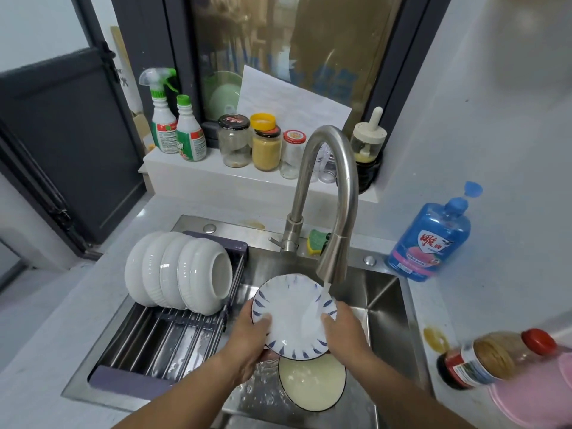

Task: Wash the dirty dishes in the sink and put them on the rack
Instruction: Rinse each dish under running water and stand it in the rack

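Observation:
A white plate with blue rim marks (288, 317) is held tilted over the steel sink (390, 308), under water running from the faucet (332, 264). My left hand (252, 335) grips its left edge, thumb on the face. My right hand (339, 328) holds its right edge with the thumb on the wet face. Below them in the sink lies another plate (312, 382) filled with cloudy water. Several white bowls (178, 272) stand on edge on the rack (161, 339) across the sink's left part.
A blue dish-soap bottle (431, 239) stands on the counter at right, a sauce bottle (492, 357) lies nearer. A green sponge (317, 241) sits behind the faucet. Jars (266, 147) and spray bottles (162, 119) line the window ledge.

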